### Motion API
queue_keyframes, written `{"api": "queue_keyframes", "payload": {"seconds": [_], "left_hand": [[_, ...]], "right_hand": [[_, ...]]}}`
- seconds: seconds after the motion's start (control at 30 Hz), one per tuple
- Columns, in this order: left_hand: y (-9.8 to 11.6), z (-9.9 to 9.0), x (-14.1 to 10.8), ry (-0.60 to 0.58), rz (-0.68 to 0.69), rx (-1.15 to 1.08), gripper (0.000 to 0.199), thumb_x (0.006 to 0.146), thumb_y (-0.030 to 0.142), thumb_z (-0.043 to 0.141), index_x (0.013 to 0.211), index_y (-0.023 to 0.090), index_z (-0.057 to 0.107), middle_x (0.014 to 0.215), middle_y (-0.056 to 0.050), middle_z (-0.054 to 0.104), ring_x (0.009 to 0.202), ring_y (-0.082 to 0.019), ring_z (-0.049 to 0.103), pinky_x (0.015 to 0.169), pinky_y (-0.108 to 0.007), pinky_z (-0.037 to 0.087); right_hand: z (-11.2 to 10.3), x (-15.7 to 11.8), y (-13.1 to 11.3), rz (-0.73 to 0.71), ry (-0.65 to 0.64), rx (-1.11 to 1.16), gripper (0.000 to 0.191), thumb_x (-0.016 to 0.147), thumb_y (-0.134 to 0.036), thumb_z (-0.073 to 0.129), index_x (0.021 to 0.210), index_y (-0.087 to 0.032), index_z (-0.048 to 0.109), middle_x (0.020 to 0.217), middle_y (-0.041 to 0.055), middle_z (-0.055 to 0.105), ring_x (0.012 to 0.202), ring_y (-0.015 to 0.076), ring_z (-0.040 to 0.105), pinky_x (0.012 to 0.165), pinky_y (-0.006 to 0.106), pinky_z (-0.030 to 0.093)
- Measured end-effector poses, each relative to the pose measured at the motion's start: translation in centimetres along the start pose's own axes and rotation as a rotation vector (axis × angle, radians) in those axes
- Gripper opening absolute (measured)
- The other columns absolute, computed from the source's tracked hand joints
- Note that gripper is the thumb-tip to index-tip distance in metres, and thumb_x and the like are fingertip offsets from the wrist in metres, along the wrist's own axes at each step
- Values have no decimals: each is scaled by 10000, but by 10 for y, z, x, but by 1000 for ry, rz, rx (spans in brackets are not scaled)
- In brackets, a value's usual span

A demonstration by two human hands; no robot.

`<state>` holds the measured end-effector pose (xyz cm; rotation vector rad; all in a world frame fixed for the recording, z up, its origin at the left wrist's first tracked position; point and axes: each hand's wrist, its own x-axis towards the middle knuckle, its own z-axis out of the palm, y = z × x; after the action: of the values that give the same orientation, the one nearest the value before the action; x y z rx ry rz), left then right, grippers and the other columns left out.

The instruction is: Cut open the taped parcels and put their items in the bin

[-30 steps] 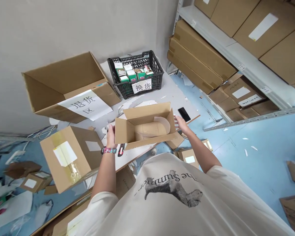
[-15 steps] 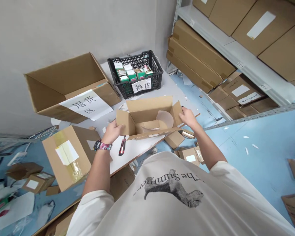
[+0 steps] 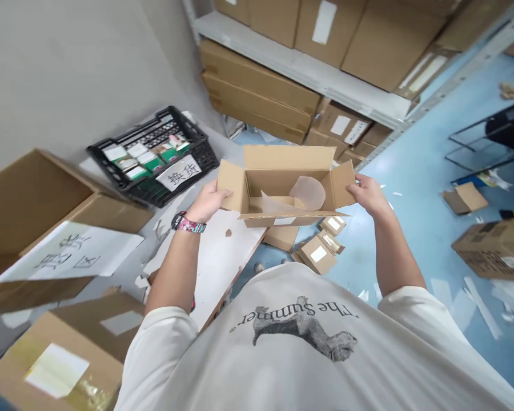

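Note:
Both my hands hold an open cardboard box (image 3: 282, 191) in front of me, over the edge of a white table (image 3: 223, 268). My left hand (image 3: 205, 201) grips the box's left flap and side. My right hand (image 3: 368, 194) grips the right flap. All the box's flaps are spread outward. Inside lies a translucent curved sheet (image 3: 307, 193), with a lower tan cardboard piece (image 3: 278, 202) next to it. The box's underside is hidden.
A black plastic crate (image 3: 124, 165) holds several small green-and-white boxes. A large open carton (image 3: 47, 200) with a paper sign stands at left. Loaded metal shelves (image 3: 304, 71) fill the back. Small cartons (image 3: 317, 254) lie on the blue floor below the table.
My view has swung, shifting the crate and shelves leftward. The box now sits higher and more squarely between my hands, with its flaps spread wider.

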<state>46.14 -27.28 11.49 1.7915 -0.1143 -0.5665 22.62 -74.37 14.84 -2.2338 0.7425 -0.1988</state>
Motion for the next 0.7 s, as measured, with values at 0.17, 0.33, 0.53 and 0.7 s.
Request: {"api": "queue_keyframes", "payload": {"seconds": [0.17, 0.33, 0.53, 0.7], "left_hand": [[42, 124, 64, -230, 16, 77, 478, 794, 301, 837, 1248, 178, 756, 1121, -113, 836, 950, -300, 810, 717, -364, 699], [62, 247, 97, -382, 29, 146, 447, 805, 281, 866, 1221, 171, 748, 1109, -117, 838, 972, -294, 814, 753, -360, 704], [62, 366, 113, -510, 35, 239, 415, 810, 277, 869, 1201, 184, 763, 1098, -117, 854, 935, -272, 820, 716, -314, 676], [55, 434, 115, -534, 49, 308, 338, 831, 243, 808, 1160, 172, 782, 1137, -126, 860, 901, -260, 813, 708, -326, 663]], "right_hand": [[-78, -33, 68, 231, 177, 11, 394, 826, -334, 713, 1150, -147, 834, 858, 83, 814, 744, 255, 733, 692, 331, 589], [-128, -69, 129, 387, 296, 4, 342, 855, -326, 749, 1138, -153, 830, 890, 111, 821, 777, 277, 754, 742, 366, 638], [-155, -92, 202, 505, 361, 78, 329, 859, -269, 751, 1155, -142, 818, 897, 130, 838, 721, 269, 753, 691, 367, 650], [-165, -106, 247, 583, 367, 12, 379, 904, -246, 710, 1252, -135, 810, 898, 123, 847, 744, 281, 765, 736, 380, 642]]}}
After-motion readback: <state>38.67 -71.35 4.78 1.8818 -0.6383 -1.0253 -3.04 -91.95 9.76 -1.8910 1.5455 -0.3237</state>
